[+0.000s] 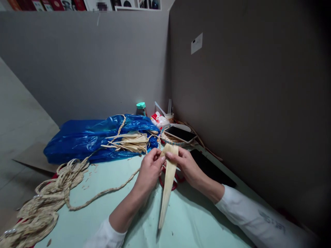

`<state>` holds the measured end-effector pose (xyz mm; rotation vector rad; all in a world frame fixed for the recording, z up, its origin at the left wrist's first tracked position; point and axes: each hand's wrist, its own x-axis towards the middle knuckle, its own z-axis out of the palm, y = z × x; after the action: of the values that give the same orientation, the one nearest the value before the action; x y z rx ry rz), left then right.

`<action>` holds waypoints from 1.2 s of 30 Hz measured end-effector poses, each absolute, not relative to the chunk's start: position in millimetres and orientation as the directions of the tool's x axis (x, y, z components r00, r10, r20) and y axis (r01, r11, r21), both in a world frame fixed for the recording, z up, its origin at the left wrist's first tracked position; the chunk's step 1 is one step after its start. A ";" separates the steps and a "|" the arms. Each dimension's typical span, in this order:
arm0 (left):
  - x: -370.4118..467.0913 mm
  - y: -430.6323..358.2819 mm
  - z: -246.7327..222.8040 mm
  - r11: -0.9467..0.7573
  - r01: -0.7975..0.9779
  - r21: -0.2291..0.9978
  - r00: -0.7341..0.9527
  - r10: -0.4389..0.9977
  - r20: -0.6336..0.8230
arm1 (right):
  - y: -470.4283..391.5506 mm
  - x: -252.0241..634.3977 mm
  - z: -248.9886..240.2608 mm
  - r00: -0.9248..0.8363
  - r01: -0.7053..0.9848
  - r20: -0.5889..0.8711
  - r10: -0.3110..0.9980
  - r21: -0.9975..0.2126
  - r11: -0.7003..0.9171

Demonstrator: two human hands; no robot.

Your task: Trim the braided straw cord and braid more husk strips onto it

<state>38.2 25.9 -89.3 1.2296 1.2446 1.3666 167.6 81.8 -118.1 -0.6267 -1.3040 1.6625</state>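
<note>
A pale, flat strip of dried husk [169, 175] hangs down between my hands, wide at the top and narrowing to a point. My left hand [151, 168] pinches its upper left edge, near the end of a braided cord [111, 189]. The fingers of my right hand [187, 167] are closed on the strip's upper right part, thumb in front. Red-handled scissors [173, 185] lie on the table behind the strip, partly covered by it. The cord runs left across the table into a coiled braided pile [64, 186].
A blue plastic bag [77, 137] with a bundle of husk strips [133, 142] on it lies at the back left. Behind my hands, a phone [181, 133] rests on a round basket [168, 138]. A black flat object [209, 167] lies by the right partition [245, 103].
</note>
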 end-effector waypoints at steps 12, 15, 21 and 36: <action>41.3 24.7 -83.1 -0.099 0.095 0.991 -0.165 0.980 0.114 | 79.0 171.0 -112.2 -0.463 -0.285 0.210 0.861 -0.955 0.080; 34.9 28.2 -83.5 -0.085 0.064 0.994 -0.227 0.969 0.098 | 79.2 171.2 -113.3 -0.515 -0.299 0.181 0.838 -0.954 0.022; 22.2 33.1 -84.8 -0.117 -0.142 0.983 -0.252 0.964 0.078 | 76.4 169.4 -111.3 -0.666 -0.333 0.169 0.727 -0.939 -0.087; 20.4 32.1 -84.5 0.079 -0.035 0.996 -0.135 0.987 -0.083 | 81.4 168.0 -114.3 -0.496 -0.203 0.156 0.854 -0.977 0.060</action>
<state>20.4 32.1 -84.5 1.0598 1.3239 1.2604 168.0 81.4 -114.3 -0.6861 -1.4895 1.5748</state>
